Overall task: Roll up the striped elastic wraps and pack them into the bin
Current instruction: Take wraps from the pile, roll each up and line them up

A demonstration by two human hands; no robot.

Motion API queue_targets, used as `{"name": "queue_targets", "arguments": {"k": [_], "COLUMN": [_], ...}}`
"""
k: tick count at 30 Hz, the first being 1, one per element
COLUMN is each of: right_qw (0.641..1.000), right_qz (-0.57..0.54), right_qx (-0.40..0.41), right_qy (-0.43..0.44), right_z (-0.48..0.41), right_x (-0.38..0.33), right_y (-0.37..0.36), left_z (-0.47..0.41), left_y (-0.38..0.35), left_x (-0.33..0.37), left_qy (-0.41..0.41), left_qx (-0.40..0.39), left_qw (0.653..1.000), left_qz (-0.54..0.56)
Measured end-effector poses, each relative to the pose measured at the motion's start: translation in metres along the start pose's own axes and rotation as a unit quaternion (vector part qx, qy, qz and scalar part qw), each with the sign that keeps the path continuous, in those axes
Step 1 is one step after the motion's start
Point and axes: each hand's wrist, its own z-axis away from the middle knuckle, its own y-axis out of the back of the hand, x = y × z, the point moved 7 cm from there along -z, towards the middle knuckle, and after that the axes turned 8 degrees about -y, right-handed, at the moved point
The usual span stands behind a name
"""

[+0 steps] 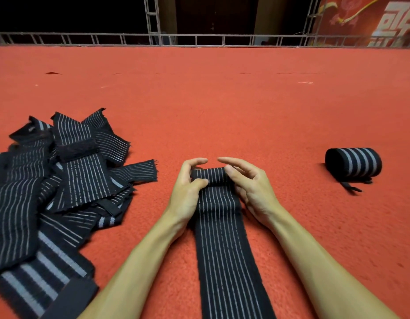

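Pinching wrap roll (209, 177) between left hand (187, 192), right hand (250, 183).

Red carpet (222, 100), metal truss railing (199, 39), red banner (383, 19) behind

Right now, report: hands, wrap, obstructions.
Left hand and right hand both grip the striped wrap, roll just started. One finished roll right, loose pile left. Nothing blocking; no bin visible.

The striped elastic wrap (224, 231) is showing matt, ribbed woven cloth with slightly frayed edges. The rolled wrap (353, 162) is showing the same matt cloth in broader bands. The carpet (222, 100) is looking fuzzy, short-piled and matt. The truss railing (152, 31) is looking like dull bare metal.
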Motion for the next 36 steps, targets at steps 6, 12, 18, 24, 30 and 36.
{"name": "queue_targets", "arguments": {"k": [6, 12, 18, 24, 30, 36], "right_qw": [0.998, 0.996, 0.999, 1.000, 0.998, 0.998], "right_qz": [0.033, -0.072, -0.033, -0.004, -0.050, 0.044], "right_qx": [0.040, 0.008, -0.005, -0.006, -0.023, 0.036], "right_qy": [-0.021, -0.047, -0.030, -0.028, -0.036, -0.033], "right_z": [0.000, 0.000, 0.001, 0.001, 0.004, -0.004], "right_x": [0.002, 0.007, 0.006, 0.007, 0.001, 0.011], "right_y": [-0.001, 0.001, 0.003, 0.005, 0.001, 0.001], "left_z": [0.001, 0.003, 0.004, 0.006, 0.003, 0.002], "left_y": [-0.002, -0.008, -0.008, -0.006, 0.001, 0.002], "left_x": [0.006, -0.006, -0.017, -0.014, -0.007, -0.004], "left_qy": [-0.029, 0.029, 0.087, 0.071, 0.011, 0.009], "left_qx": [-0.017, -0.047, -0.045, -0.028, -0.022, -0.017], "left_qw": [0.999, 0.998, 0.995, 0.997, 1.000, 0.999], "left_qz": [0.009, 0.036, 0.024, 0.012, -0.002, 0.048]}}
